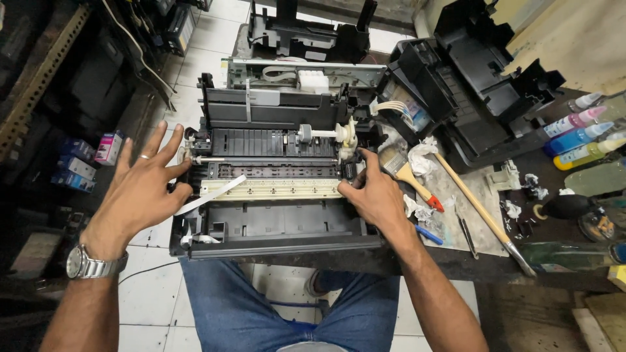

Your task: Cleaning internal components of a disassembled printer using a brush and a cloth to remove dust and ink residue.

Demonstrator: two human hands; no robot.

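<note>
The opened printer chassis lies lengthwise between both hands, left hand splayed open at its end, right hand loosely curled on its right edge, gripping nothing

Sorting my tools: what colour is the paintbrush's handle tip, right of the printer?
Red tip on the paintbrush, pale wooden handle above it; shows in the head view.

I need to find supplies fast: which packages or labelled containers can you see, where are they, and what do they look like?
Boxes: floor far left, small, blue and pink.
Ink bottles: table far right, lying down; pink, blue, yellow, with paler caps.
Screens or signs: none visible.
Hands: neither the left hand nor the right hand is near them; both rest on the opened printer.
</note>
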